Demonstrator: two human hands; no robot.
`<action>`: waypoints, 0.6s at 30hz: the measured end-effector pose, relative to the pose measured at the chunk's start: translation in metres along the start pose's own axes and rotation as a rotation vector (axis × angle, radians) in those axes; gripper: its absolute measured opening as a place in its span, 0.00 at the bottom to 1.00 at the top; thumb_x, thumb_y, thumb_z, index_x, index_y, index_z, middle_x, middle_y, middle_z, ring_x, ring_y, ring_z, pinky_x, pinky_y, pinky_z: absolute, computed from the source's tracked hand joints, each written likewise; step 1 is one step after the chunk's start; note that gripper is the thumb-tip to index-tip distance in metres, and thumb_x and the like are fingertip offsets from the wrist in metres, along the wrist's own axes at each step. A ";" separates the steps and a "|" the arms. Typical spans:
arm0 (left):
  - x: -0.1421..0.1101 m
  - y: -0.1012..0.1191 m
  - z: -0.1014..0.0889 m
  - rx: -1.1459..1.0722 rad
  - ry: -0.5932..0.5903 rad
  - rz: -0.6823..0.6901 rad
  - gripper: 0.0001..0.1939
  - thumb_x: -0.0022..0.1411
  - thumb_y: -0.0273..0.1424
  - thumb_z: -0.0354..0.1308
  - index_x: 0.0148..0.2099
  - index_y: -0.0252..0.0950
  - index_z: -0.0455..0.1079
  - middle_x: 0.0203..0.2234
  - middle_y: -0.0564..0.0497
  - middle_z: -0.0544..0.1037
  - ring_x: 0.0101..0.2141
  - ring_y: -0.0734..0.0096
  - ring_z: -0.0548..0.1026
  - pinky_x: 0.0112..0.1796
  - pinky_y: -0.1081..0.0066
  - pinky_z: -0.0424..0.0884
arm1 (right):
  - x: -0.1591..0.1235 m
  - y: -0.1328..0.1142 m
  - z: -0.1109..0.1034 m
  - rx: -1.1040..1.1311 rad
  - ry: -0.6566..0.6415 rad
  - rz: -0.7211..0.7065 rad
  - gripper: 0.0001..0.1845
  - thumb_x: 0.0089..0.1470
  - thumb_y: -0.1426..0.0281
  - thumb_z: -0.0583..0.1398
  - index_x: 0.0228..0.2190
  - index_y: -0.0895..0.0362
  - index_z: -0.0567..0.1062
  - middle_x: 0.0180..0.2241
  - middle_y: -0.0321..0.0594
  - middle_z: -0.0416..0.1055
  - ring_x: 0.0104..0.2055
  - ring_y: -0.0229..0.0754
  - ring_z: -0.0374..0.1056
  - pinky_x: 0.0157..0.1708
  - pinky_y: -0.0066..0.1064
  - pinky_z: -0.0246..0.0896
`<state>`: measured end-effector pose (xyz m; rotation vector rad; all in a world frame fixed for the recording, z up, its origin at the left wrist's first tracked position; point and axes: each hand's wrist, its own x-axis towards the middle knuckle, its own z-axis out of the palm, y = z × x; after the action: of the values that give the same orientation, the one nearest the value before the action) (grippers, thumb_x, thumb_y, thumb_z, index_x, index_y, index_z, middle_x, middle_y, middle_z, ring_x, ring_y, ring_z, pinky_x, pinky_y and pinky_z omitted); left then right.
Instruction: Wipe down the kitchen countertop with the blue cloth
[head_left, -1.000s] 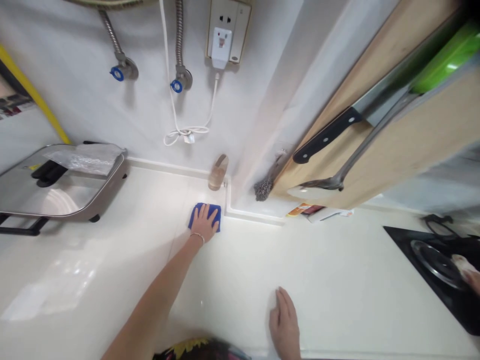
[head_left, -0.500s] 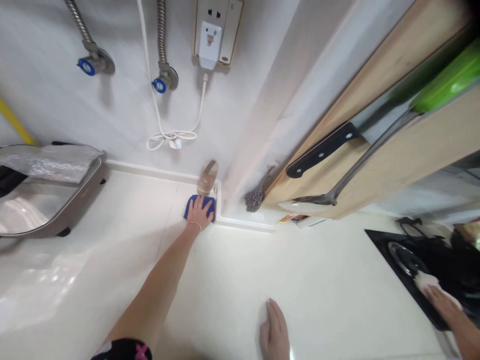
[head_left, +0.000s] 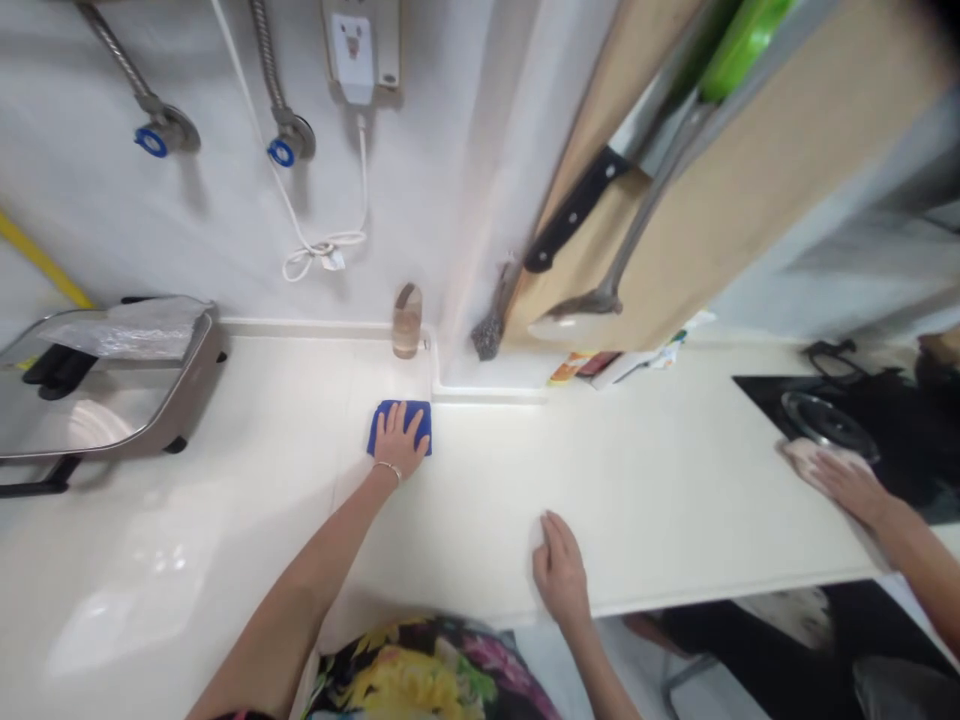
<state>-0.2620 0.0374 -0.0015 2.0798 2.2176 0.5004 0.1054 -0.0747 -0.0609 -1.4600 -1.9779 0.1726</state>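
Observation:
My left hand [head_left: 401,447] lies flat with fingers spread on a folded blue cloth [head_left: 381,418], pressing it against the white countertop [head_left: 480,480]. A bracelet circles that wrist. Just beyond the cloth, a clear cup with brownish contents [head_left: 406,322] stands in the corner by the wall. My right hand [head_left: 562,570] rests near the counter's front edge, its fingers held together and partly bent, and nothing shows in it.
An electric pan [head_left: 176,400] sits at the left. A knife [head_left: 577,215], a ladle [head_left: 637,230] and a steel scrubber [head_left: 489,335] hang at the wooden board [head_left: 675,290]. Another person's hand [head_left: 851,480] with a pale cloth touches the black stove [head_left: 911,430].
My left hand has drawn the blue cloth back from the cup toward me. The view has shifted, showing more of the counter's front edge. The other person's hand has moved along the stove edge.

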 end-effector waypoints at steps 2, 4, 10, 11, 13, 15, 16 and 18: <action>-0.022 0.011 -0.001 0.012 -0.016 0.033 0.31 0.68 0.42 0.46 0.70 0.37 0.59 0.71 0.40 0.51 0.70 0.46 0.47 0.67 0.43 0.39 | 0.002 -0.002 -0.002 -0.004 -0.006 0.013 0.27 0.61 0.69 0.50 0.61 0.57 0.64 0.61 0.51 0.64 0.64 0.51 0.60 0.62 0.56 0.62; -0.043 0.025 0.000 0.011 -0.035 0.079 0.32 0.68 0.42 0.47 0.70 0.36 0.58 0.71 0.39 0.50 0.70 0.45 0.46 0.67 0.42 0.39 | 0.003 -0.003 -0.002 -0.004 -0.014 0.015 0.27 0.61 0.70 0.50 0.61 0.57 0.64 0.61 0.51 0.64 0.65 0.50 0.59 0.63 0.55 0.61; -0.108 0.072 0.010 -0.045 -0.121 0.332 0.34 0.66 0.43 0.51 0.71 0.39 0.55 0.72 0.42 0.49 0.70 0.44 0.43 0.67 0.41 0.37 | 0.004 -0.003 -0.002 0.015 -0.007 0.027 0.28 0.60 0.72 0.50 0.61 0.57 0.64 0.62 0.50 0.63 0.65 0.49 0.58 0.64 0.54 0.60; -0.117 0.081 0.012 -0.052 -0.132 0.384 0.35 0.65 0.43 0.52 0.71 0.40 0.54 0.72 0.42 0.48 0.70 0.44 0.43 0.67 0.41 0.37 | 0.005 -0.003 -0.002 0.023 -0.005 0.029 0.28 0.60 0.72 0.50 0.61 0.57 0.65 0.62 0.50 0.63 0.65 0.49 0.58 0.64 0.54 0.60; -0.130 0.100 0.017 -0.065 -0.157 0.487 0.36 0.65 0.43 0.52 0.72 0.40 0.53 0.72 0.41 0.46 0.70 0.44 0.42 0.66 0.40 0.37 | 0.006 -0.005 -0.002 0.055 0.007 0.037 0.27 0.60 0.72 0.50 0.60 0.57 0.66 0.61 0.50 0.64 0.65 0.48 0.58 0.64 0.54 0.60; -0.137 0.121 0.020 -0.085 -0.187 0.588 0.36 0.66 0.44 0.51 0.72 0.40 0.53 0.72 0.40 0.45 0.70 0.45 0.42 0.66 0.40 0.37 | 0.007 -0.007 -0.003 0.116 0.034 0.056 0.25 0.61 0.71 0.49 0.58 0.56 0.68 0.60 0.49 0.66 0.64 0.47 0.60 0.64 0.52 0.61; -0.139 0.131 0.022 -0.100 -0.205 0.643 0.36 0.66 0.45 0.50 0.72 0.39 0.53 0.72 0.39 0.45 0.70 0.45 0.43 0.66 0.40 0.37 | 0.007 -0.008 -0.003 0.156 0.050 0.072 0.24 0.61 0.71 0.49 0.56 0.56 0.70 0.59 0.48 0.67 0.63 0.46 0.61 0.63 0.51 0.61; -0.139 0.153 0.025 -0.133 -0.242 0.754 0.36 0.66 0.47 0.50 0.72 0.39 0.53 0.72 0.38 0.47 0.70 0.45 0.44 0.66 0.41 0.37 | 0.005 -0.008 -0.006 0.236 0.097 0.132 0.21 0.62 0.69 0.48 0.51 0.56 0.74 0.55 0.47 0.71 0.59 0.44 0.65 0.61 0.48 0.63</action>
<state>-0.0965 -0.0887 -0.0073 2.6722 1.1865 0.3779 0.1013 -0.0751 -0.0505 -1.4169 -1.7202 0.3735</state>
